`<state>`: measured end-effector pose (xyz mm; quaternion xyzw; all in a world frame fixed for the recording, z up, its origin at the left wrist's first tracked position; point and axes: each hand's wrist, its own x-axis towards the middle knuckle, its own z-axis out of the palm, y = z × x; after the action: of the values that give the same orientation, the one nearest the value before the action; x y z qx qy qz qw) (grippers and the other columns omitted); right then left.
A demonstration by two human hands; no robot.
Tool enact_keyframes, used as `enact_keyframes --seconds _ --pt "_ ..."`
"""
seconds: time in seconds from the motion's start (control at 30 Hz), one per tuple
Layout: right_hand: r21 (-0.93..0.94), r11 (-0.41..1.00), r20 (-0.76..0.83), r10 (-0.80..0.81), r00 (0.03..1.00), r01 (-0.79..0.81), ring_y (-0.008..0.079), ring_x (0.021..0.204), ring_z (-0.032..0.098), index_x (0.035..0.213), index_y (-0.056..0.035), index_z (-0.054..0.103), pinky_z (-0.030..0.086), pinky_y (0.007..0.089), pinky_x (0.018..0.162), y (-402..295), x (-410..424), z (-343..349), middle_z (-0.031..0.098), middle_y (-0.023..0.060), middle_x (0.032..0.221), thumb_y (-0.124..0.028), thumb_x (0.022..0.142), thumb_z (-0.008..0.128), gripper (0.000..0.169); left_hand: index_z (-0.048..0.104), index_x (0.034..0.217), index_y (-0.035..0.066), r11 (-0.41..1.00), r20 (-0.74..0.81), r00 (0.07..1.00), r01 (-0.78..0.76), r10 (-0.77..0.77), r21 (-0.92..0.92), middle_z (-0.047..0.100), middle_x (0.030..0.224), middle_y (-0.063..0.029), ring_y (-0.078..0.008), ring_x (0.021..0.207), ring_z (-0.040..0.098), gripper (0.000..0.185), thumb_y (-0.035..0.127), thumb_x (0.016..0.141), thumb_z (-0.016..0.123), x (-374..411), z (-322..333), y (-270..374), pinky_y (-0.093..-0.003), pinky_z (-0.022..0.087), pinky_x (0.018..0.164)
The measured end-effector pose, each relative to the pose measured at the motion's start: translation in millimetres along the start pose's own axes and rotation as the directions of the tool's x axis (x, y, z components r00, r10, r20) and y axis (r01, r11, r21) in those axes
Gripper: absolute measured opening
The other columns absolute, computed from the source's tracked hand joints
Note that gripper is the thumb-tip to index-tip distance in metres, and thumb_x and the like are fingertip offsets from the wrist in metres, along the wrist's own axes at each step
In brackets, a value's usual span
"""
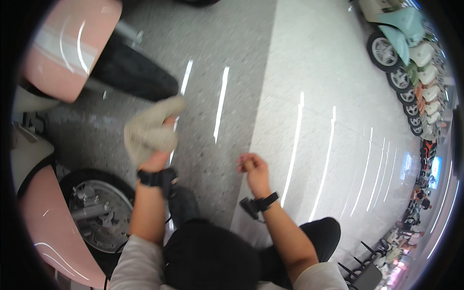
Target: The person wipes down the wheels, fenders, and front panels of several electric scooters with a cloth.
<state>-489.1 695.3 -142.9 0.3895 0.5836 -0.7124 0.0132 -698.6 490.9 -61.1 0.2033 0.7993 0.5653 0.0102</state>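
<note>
A beige cloth (139, 132) is bunched over the fingers of my left hand (161, 159), which grips it. The cloth lies close to the end of a black scooter tyre (137, 70), and whether they touch is unclear because of blur. Above that tyre is a glossy pink body panel (78, 40). My right hand (255, 170) hangs over the floor with its fingers curled in to the thumb; nothing shows in it. Each wrist wears a black strap with a small device. To the left of my left forearm stands a scooter wheel (103, 214) beside a pink panel (54, 224).
Below me the floor changes from dark grey tile (214, 47) to pale tile (319, 61). A row of scooters, led by a mint green scooter (398, 29), lines the far right. Several people and a black chair (366, 275) are at lower right.
</note>
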Motion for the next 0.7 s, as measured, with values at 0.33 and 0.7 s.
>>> enact_keyframes --seconds 0.33,0.7 --pt "0.075 0.995 0.053 0.063 0.997 -0.067 0.011 0.081 0.065 0.113 0.0004 0.068 0.054 0.0264 0.075 -52.2 -146.5 -32.7 0.073 0.0049 0.094 -0.014 0.105 0.061 0.018 0.054 0.127 0.0 0.947 -0.244 0.916 0.318 -0.318 -0.039 0.065 0.116 -0.0125 -0.0255 0.102 0.063 0.025 0.015 0.108 0.048 -23.1 -77.0 143.6 -0.0351 0.049 0.093" --pt "-0.781 0.624 0.17 0.224 0.96 -0.007 0.0272 0.084 0.075 0.109 -0.0033 0.072 0.059 0.0356 0.079 -392.6 -379.2 -78.8 0.077 0.0131 0.094 -0.017 0.098 0.063 0.021 0.054 0.123 -0.002 0.907 0.116 0.909 0.375 -0.401 0.193 0.064 0.109 -0.0222 -0.0369 0.1 0.066 0.022 -0.002 0.1 0.051 -50.9 -253.0 438.1 -0.04 0.051 0.089"
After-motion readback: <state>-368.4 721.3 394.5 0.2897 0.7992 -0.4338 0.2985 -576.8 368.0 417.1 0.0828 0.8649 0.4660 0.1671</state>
